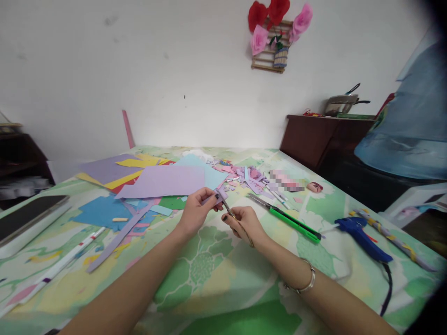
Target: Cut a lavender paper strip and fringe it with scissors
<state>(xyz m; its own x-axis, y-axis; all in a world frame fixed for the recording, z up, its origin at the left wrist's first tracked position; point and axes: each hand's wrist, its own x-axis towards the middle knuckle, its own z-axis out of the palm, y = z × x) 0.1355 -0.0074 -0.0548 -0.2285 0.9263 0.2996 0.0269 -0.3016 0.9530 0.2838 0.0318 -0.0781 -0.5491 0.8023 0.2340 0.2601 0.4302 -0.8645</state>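
Observation:
Between the thumb and fingers of my left hand (199,209) is a small piece of purple paper (220,195). My right hand (248,225) grips a pair of scissors (230,213), whose blades reach up and left to the paper. Whether the blades are apart cannot be made out. Just right of the scissors lies a green utility knife (295,224) with its blade out. Behind my left hand a large purple sheet (164,180) rests on a light blue sheet (213,176). A heap of purple and pink paper scraps (253,177) lies beyond my hands.
A blue glue gun (365,239) with a black cord lies at the right, beside a wrapped stick (394,239). Blue paper (99,211), a purple strip (118,241) and a white rod (63,265) are at the left. A black tablet-like object (31,214) sits at the left edge.

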